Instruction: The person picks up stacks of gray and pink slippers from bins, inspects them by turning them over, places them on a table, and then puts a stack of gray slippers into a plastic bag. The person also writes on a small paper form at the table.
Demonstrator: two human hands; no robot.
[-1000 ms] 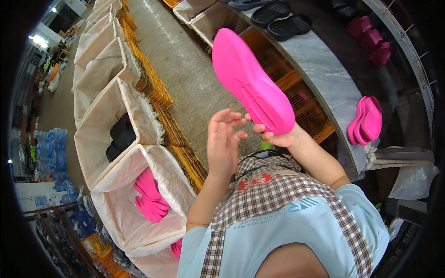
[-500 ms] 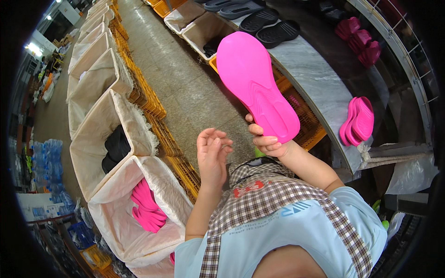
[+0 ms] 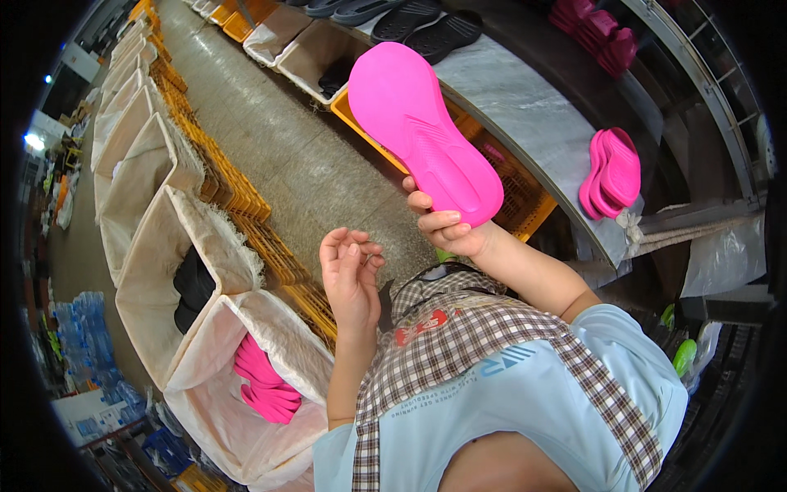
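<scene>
My right hand [image 3: 451, 225] is closed round the narrower lower end of a bright pink shoe sole [image 3: 422, 131]. The sole is raised in front of me, one long face toward me, with a grooved hollow along its lower half. My left hand [image 3: 351, 266] hovers to the left of it, touching nothing. Its fingers are loosely bent and apart, and no object shows in them. More pink soles [image 3: 611, 172] stand together on the grey tabletop [image 3: 533, 107] to the right. In a lined bin beside my left arm lies a heap of pink soles [image 3: 266, 381].
A row of cloth-lined bins [image 3: 164, 279] in yellow crates runs along the left. The nearer one in front holds black pieces [image 3: 193, 287]. Black soles [image 3: 443, 34] lie at the table's far end, and pink pieces [image 3: 615, 49] sit beyond a dark strip. A curved metal frame [image 3: 697, 82] borders the right.
The whole view has turned slightly, so most things appear further left. My right hand still grips the pink sole in the same way, and my left hand keeps its loose bend.
</scene>
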